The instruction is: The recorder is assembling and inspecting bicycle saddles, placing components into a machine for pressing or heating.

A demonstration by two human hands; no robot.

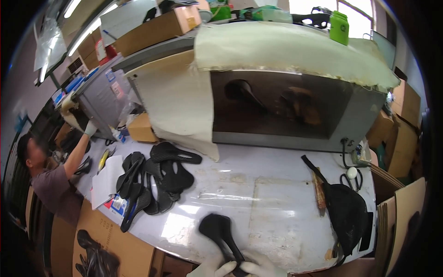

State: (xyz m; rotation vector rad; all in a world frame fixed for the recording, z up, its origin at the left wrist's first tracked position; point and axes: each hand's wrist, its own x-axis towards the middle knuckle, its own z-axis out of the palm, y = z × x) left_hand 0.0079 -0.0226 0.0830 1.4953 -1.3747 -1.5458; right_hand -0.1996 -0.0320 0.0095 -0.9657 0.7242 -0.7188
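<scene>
One black saddle (217, 226), nose (236, 256) between gloved fingers (227, 268).

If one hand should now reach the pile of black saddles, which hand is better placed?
Left, probably: the left hand is nearer to the saddle pile, which lies ahead on that side. The right hand is farther away. Both hold a black saddle, so the left would need to let go.

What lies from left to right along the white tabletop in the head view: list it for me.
White paper sheets → piled black slotted bicycle saddles → single black slotted bicycle saddle, held by white-gloved left hand and white-gloved right hand → black fabric bag-like item with strap.
</scene>
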